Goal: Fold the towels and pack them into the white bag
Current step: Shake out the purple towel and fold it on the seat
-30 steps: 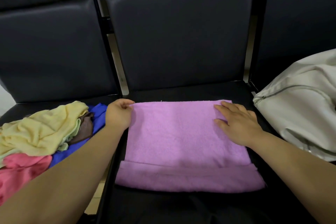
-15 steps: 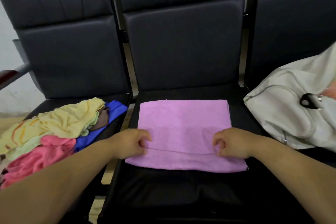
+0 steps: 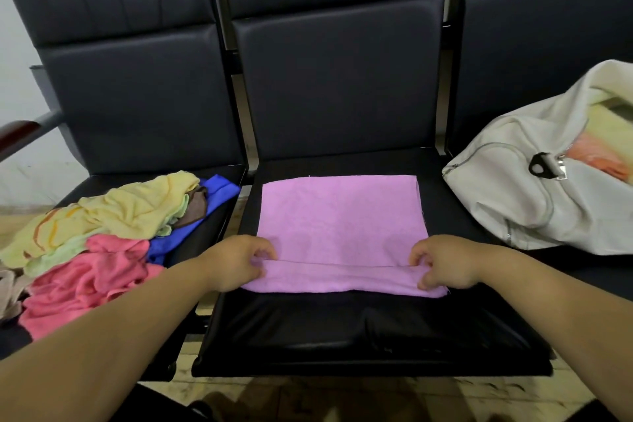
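Both hands pinch the near fold of the purple towel

The purple towel [image 3: 340,216] lies flat on the middle black chair seat [image 3: 359,329], with its near portion doubled over into a low ridge that runs across the front. The left hand [image 3: 236,262] has thumb and curled fingers pinching the left end of that ridge. The right hand [image 3: 445,262] pinches the right end the same way, fingers bent round the doubled cloth. Both forearms reach in from the near corners of the view.

On the seat to the right sits the white bag [image 3: 534,189], slumped and unzipped at the top, with yellow and orange cloth showing inside its mouth and a black strap ring [image 3: 539,166] on its side. It lies apart from the purple towel. On the left seat is a loose heap of unfolded towels: a yellow towel [image 3: 133,207] on top, a pink towel [image 3: 85,281] nearest, a blue towel [image 3: 209,197] against the seat edge, and a bit of brown cloth [image 3: 197,207] between them.
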Demonstrator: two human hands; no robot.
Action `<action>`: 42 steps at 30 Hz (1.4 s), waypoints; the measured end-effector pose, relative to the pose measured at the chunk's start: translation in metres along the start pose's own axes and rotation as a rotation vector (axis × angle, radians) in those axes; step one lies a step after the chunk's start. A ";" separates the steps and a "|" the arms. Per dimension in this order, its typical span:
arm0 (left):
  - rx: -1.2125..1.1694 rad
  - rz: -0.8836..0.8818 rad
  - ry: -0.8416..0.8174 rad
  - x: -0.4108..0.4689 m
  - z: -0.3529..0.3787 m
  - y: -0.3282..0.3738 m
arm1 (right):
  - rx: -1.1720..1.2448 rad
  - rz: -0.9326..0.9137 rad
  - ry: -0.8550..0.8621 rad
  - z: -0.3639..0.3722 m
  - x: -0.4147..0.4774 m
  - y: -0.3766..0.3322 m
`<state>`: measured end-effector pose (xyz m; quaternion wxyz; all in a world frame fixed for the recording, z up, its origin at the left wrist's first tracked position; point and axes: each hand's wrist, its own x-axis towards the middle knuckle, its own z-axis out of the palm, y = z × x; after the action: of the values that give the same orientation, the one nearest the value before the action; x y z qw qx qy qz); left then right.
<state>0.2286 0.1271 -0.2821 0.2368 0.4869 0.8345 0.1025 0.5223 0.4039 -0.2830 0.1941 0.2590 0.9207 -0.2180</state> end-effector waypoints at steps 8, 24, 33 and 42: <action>-0.269 -0.029 0.219 -0.004 -0.009 -0.002 | 0.510 0.026 0.222 0.004 0.002 0.012; -0.554 -0.097 0.561 0.048 -0.048 0.005 | 1.375 0.015 0.638 -0.048 0.059 0.009; -0.544 -0.161 0.662 0.137 -0.070 0.004 | 1.314 0.082 0.860 -0.071 0.126 0.019; -0.035 -0.009 0.558 0.140 -0.007 0.028 | 0.420 -0.026 0.808 -0.046 0.122 0.030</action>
<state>0.1884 0.2618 -0.3060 0.0066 0.4318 0.8677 0.2460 0.4314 0.4981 -0.3117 -0.2404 0.3453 0.8616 -0.2839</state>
